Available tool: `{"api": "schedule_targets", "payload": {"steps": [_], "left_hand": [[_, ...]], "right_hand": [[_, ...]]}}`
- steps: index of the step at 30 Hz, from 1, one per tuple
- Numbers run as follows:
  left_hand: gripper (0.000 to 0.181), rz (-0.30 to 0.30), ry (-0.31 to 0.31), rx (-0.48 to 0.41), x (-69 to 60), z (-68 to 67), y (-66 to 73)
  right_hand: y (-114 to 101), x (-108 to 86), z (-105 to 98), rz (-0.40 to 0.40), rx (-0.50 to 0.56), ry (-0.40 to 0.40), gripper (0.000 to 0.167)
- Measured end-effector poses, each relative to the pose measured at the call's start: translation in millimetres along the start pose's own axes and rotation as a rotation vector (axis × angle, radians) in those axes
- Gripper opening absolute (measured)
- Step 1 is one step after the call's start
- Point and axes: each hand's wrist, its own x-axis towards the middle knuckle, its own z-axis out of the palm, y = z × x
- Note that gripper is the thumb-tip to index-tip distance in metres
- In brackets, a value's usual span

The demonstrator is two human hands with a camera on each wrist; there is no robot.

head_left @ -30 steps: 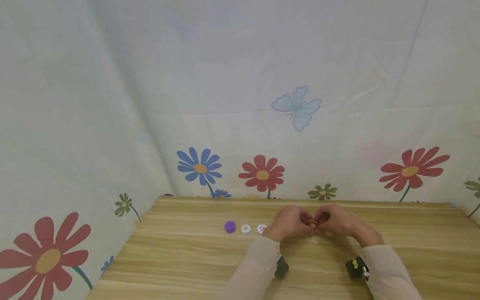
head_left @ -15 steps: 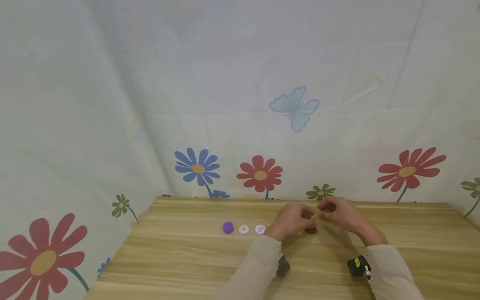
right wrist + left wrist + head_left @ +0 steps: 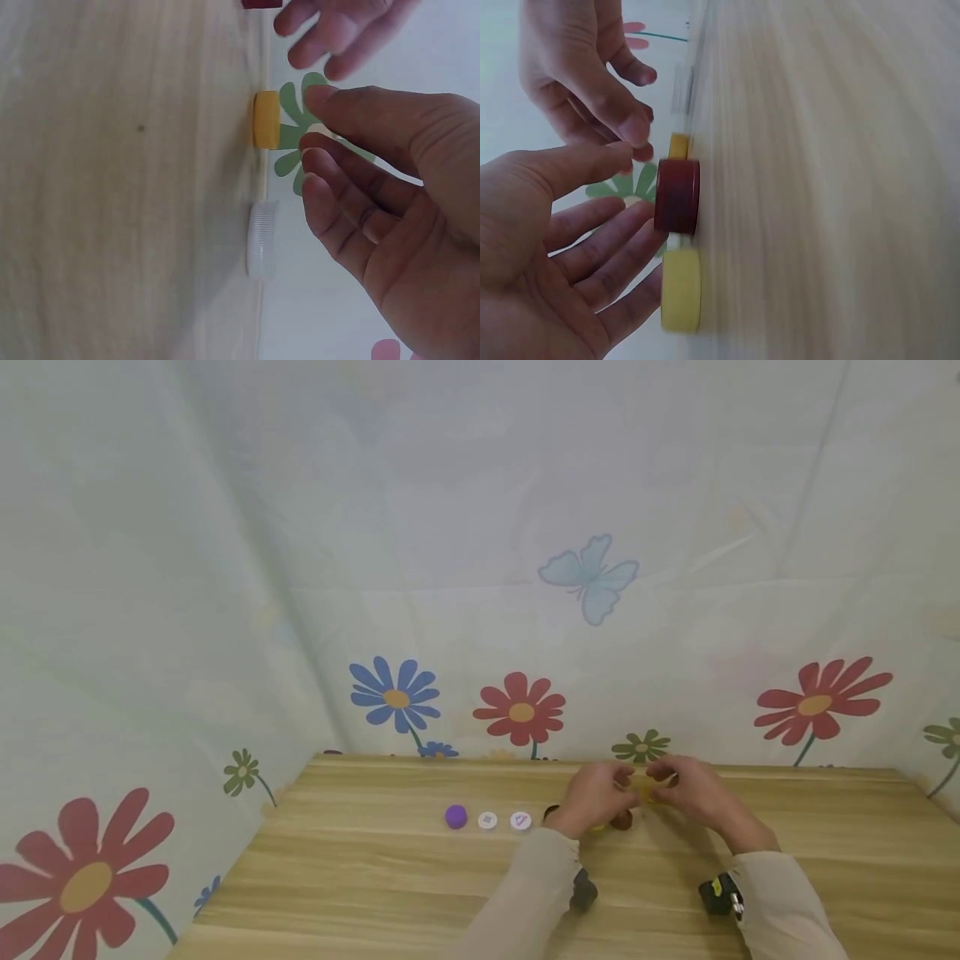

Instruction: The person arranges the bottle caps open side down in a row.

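My left hand (image 3: 595, 797) hovers with loosely spread fingers beside a dark red bottle cap (image 3: 678, 196) and a pale yellow cap (image 3: 681, 291); no cap shows in its grasp. Across from it, my right hand (image 3: 693, 792) is relaxed, thumb and fingers apart and holding nothing visible. Between the two hands an orange-yellow cap (image 3: 266, 120) lies on the table. A white ribbed cap (image 3: 262, 240) sits near the right hand in the right wrist view. In the head view, the left hand partly covers the dark red and yellow caps.
Left of the hands, a purple cap (image 3: 456, 817), a plain-looking white cap (image 3: 487, 820) and a white cap with a pink mark (image 3: 521, 820) form a row. A dark cap (image 3: 551, 812) peeks out by the left wrist. A flowered curtain (image 3: 450, 568) hangs behind the wooden table (image 3: 360, 860).
A second ago both hands' fingertips met over a small orange item. The hands have since parted and shifted right, uncovering the dark red cap; the orange-yellow cap now lies between them.
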Motion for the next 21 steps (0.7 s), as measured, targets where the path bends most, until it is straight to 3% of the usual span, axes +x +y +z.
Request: {"api": "schedule_targets", "payload": {"steps": [7, 21], "left_hand": [[0.039, -0.025, 0.005, -0.014, 6.2, 10.6, 6.7], [0.033, 0.038, -0.028, 0.074, 5.0, 11.1, 7.3]], "right_hand": [[10, 0.2, 4, -0.025, -0.070, 0.003, 0.029], [11, 2.0, 11, -0.075, -0.114, 0.029, 0.022]]}}
